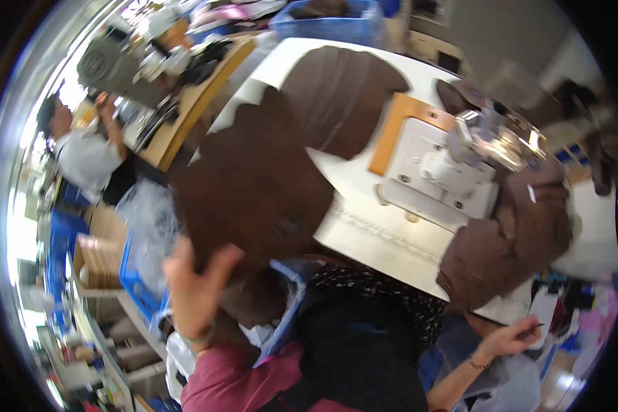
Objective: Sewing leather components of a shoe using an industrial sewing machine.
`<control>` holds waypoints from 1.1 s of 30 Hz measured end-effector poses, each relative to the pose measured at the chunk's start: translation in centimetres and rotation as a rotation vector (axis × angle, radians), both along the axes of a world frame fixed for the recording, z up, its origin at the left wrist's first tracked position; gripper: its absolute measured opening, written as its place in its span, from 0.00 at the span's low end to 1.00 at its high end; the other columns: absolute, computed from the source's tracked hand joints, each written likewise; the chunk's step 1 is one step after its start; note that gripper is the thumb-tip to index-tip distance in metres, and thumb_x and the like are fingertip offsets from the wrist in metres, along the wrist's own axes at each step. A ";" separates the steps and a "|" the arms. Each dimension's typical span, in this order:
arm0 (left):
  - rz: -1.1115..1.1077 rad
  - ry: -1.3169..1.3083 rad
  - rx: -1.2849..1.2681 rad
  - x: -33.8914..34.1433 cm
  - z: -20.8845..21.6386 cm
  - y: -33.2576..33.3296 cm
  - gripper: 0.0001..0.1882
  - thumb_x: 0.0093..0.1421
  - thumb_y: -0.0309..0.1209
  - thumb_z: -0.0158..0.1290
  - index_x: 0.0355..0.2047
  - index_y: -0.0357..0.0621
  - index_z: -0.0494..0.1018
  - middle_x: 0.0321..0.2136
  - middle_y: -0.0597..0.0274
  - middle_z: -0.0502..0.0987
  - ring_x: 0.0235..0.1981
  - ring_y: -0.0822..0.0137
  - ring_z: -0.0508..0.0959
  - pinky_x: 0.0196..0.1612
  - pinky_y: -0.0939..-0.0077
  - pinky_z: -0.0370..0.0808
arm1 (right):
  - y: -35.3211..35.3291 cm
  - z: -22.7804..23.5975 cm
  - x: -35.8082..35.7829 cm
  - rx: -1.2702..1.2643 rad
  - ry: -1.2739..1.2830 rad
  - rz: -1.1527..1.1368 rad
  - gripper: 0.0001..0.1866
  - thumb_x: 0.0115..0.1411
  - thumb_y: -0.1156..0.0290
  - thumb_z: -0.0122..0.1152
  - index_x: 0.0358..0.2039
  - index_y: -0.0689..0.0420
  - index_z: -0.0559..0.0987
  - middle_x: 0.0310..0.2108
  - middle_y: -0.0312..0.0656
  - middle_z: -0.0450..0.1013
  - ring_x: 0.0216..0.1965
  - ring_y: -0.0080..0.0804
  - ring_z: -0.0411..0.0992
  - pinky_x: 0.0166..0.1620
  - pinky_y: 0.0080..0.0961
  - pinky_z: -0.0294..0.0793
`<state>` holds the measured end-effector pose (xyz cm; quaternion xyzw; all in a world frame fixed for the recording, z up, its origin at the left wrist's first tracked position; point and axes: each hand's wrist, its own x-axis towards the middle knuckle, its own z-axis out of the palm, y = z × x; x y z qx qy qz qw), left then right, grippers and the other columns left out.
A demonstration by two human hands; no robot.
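Note:
On the left, a dark brown fabric piece (254, 185) hangs raised over the table edge. My left hand (196, 288) grips its lower left edge, the thumb in front; motion smears it a little. My right hand (511, 338) is low on the right, away from the table, its fingers closed around something small and dark that I cannot make out. Flat on the white table (364, 230) lies another brown piece (340, 96). A sewing machine (453, 165) stands at the right of the table, and a pile of brown pieces (508, 240) lies beside it.
A blue bin (292, 302) with brown fabric stands by my left forearm. Far left, another person (89, 158) sits at a second machine (113, 69) on a wood-edged table (199, 103). A blue crate (329, 24) stands beyond the table. Clear plastic bags (154, 223) hang at left.

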<state>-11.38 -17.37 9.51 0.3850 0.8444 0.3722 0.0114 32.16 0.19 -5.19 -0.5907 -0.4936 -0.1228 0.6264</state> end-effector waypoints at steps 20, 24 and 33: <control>0.519 -0.960 0.775 -14.6 -24.9 -21.2 0.28 0.58 0.27 0.57 0.59 0.47 0.63 0.52 0.55 0.72 0.48 0.59 0.75 0.54 0.61 0.70 | 4.3 1.1 10.2 -0.483 -0.576 -0.027 0.18 0.64 0.61 0.55 0.45 0.62 0.77 0.41 0.47 0.74 0.45 0.43 0.71 0.49 0.36 0.69; 0.509 -0.750 0.641 -15.9 -25.0 -17.4 0.21 0.56 0.27 0.59 0.50 0.39 0.71 0.45 0.58 0.76 0.42 0.65 0.76 0.46 0.73 0.72 | 3.1 4.4 6.9 -0.327 -0.411 -0.106 0.13 0.65 0.67 0.54 0.42 0.63 0.78 0.40 0.46 0.75 0.43 0.41 0.72 0.48 0.33 0.70; 0.866 0.312 -0.179 -16.1 -22.2 -10.1 0.30 0.59 0.30 0.53 0.60 0.35 0.59 0.52 0.37 0.66 0.54 0.43 0.68 0.56 0.56 0.65 | 4.9 12.0 -3.8 -0.190 -0.292 0.265 0.04 0.60 0.81 0.56 0.37 0.65 0.74 0.33 0.44 0.71 0.33 0.37 0.70 0.40 0.29 0.70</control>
